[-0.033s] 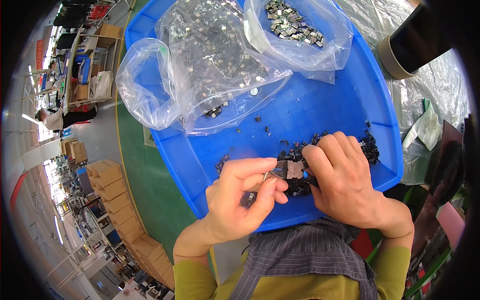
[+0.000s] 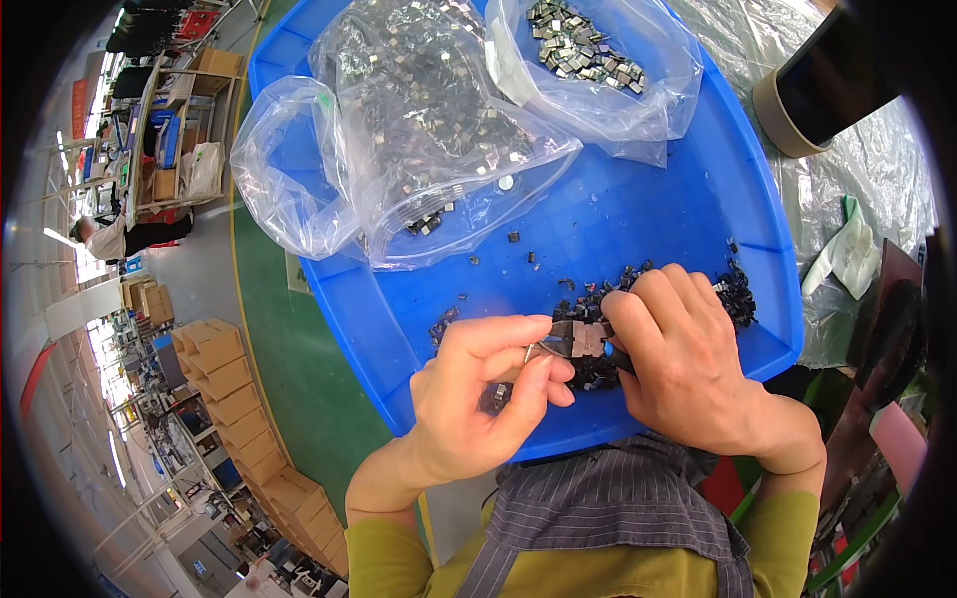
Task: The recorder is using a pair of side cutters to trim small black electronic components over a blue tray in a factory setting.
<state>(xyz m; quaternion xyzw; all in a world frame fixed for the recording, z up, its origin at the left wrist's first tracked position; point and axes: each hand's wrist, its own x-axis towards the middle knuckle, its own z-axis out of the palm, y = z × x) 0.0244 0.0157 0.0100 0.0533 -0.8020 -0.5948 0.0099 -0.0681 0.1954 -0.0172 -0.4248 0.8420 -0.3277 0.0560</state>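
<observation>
The small silvery piece (image 2: 529,353) that your left hand (image 2: 461,399) pinches between thumb and fingertips should be light, stiff and easy to drop, so hold it by its edge; the pliers (image 2: 586,339) just right of those fingertips should feel hard and weightier, best gripped well back, where your right hand (image 2: 683,344) closes round the dark handles. The piece looks thin and shiny, though it is too small and half hidden to make out its shape, and the pliers' dull brownish head lies over black bits (image 2: 597,376) in the blue tray (image 2: 648,214) beneath your hands.

Stacked cartons (image 2: 239,399) and stocked shelving (image 2: 179,204) mark a factory workshop
</observation>
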